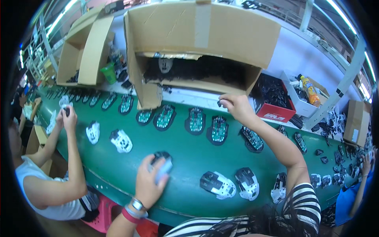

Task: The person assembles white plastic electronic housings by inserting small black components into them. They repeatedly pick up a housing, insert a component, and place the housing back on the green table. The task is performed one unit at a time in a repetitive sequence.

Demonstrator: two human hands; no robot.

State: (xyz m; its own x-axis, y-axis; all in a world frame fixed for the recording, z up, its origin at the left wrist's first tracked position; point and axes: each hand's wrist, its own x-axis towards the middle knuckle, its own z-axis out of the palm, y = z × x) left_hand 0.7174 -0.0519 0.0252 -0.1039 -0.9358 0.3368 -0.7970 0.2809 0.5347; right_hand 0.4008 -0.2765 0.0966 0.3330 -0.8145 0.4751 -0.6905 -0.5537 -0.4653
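My left hand, wearing a watch and a red wristband, is closed around a computer mouse with a dark front and a pale, motion-blurred side, low over the green bench. My right hand reaches forward to the bench's far side. Its fingertips pinch a small black part, too small to name. Beneath and beside it stand mouse bases with green circuit boards in a long row. Nearer me lie white-and-black mouse shells, with another such shell beside them.
A big cardboard box of black parts stands behind the row. To its right are a red box and a white box holding an orange bottle. A co-worker sits at left, near white shells; another person is at far right.
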